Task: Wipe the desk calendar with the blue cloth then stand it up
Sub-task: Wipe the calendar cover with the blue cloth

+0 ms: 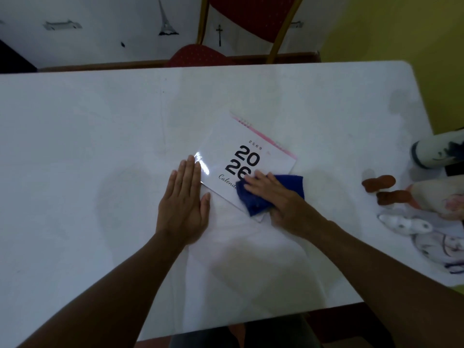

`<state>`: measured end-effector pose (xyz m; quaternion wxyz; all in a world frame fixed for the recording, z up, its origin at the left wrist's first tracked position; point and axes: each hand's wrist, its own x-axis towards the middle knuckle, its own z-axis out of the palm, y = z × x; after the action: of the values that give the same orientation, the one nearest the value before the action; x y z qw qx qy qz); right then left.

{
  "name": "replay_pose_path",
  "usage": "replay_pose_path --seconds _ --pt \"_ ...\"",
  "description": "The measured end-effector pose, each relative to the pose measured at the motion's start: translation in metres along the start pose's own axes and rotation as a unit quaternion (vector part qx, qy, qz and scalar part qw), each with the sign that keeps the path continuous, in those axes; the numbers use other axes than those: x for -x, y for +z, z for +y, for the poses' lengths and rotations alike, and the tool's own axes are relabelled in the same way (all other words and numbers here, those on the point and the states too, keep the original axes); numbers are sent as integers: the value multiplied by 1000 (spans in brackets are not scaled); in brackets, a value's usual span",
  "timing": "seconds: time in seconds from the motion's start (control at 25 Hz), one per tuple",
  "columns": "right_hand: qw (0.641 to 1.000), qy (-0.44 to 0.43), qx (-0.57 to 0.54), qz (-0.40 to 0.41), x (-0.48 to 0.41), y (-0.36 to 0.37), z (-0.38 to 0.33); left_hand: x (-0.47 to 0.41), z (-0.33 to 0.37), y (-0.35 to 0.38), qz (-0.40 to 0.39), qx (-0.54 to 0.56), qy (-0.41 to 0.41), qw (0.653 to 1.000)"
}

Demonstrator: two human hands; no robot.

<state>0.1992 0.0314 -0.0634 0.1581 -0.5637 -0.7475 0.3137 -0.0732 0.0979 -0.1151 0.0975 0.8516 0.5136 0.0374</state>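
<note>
A white desk calendar (241, 149) marked "2026" lies flat and turned at an angle on the white table (100, 146), its pink spiral edge pointing far right. My right hand (281, 199) presses a folded blue cloth (288, 183) onto the calendar's near right corner, covering part of the print. My left hand (183, 204) rests flat on the table with fingers together, its fingertips touching the calendar's left edge.
Stuffed toys with brown feet (426, 209) lie at the table's right edge, with a white shoe-like object (437, 151) beyond them. A red chair (226, 28) stands behind the far edge. The near table edge runs just under my forearms.
</note>
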Motion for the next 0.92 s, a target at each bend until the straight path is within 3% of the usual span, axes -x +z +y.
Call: replay_pose_path --seconds 0.12,0.28,0.48,0.68,0.76,0.92 --pt "994 53 70 58 -39 -11 13 0 0 0 -4 2 -1 1000" --pt "987 91 107 78 -84 8 -7 0 -1 1 -2 -7 2 1000" --pt "996 -3 90 22 -34 40 -30 1 0 2 -7 -2 -1 1000" --pt "991 -63 110 -33 10 25 -8 0 1 1 -11 2 -8 1000" --pt "993 -39 111 -9 1 15 0 0 1 0 -8 3 -4 1000" --pt "989 88 107 60 -51 5 3 0 2 -1 -3 4 2 1000"
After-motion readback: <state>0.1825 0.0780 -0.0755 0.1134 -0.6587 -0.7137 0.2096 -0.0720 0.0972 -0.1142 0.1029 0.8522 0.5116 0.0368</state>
